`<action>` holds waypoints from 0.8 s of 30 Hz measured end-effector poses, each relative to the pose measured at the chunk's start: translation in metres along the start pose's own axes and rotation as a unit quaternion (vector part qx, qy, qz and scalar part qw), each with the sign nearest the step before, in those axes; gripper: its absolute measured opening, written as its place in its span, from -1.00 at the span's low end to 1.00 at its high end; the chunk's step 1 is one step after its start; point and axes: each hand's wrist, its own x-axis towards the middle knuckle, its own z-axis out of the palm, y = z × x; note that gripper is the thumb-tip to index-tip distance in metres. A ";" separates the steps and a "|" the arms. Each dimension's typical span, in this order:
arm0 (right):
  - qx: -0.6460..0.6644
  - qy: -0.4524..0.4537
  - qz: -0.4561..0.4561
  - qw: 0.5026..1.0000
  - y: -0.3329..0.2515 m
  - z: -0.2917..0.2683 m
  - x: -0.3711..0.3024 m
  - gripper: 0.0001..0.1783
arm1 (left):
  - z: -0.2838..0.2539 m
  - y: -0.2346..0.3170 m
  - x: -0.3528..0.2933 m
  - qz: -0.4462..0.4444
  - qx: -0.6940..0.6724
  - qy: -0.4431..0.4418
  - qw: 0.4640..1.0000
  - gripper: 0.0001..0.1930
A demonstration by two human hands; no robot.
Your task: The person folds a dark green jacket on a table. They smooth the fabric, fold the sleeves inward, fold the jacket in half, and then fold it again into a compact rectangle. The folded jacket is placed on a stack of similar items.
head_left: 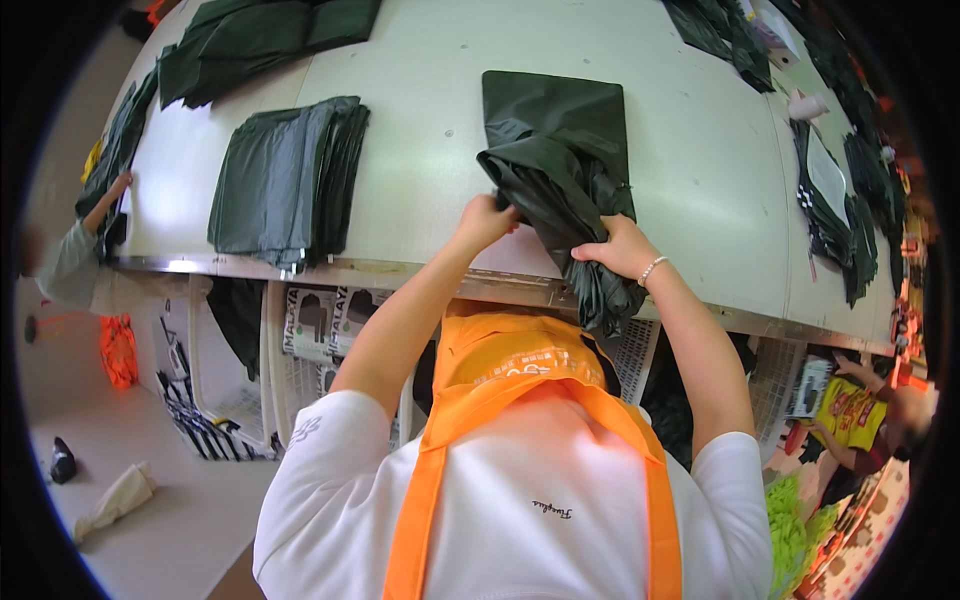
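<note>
Both my hands grip a bunched dark green garment [560, 195] at the near edge of a white work table [430, 140]. My left hand [487, 215] pinches its left side. My right hand [620, 248], with a bead bracelet at the wrist, clasps a lower fold, and the cloth's end hangs over the table edge. The garment's far part lies flat on the table as a square panel [555, 105]. I wear a white shirt and an orange apron [510, 370].
A stack of folded dark green pieces [285, 180] lies to the left, and more dark cloth [260, 40] sits at the far left and along the right side [830, 200]. Another person's hand [120, 185] reaches in at far left. Wire baskets [300, 350] stand under the table.
</note>
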 end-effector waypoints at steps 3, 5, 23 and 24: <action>-0.062 0.071 -0.025 0.995 0.014 0.006 0.003 -0.40 | -0.012 0.029 0.005 0.068 -0.017 0.099 0.993 -0.65; -0.130 0.060 0.016 0.990 0.003 -0.004 -0.004 -0.43 | -0.040 0.069 -0.023 0.120 0.043 0.110 0.986 -0.68; -0.320 0.094 -0.110 0.936 -0.040 0.021 -0.017 -0.63 | 0.022 0.185 0.025 0.277 0.474 0.041 0.834 -0.80; -0.351 0.080 -0.099 0.928 -0.042 0.022 -0.018 -0.72 | 0.030 0.189 0.021 0.293 0.493 0.025 0.819 -0.87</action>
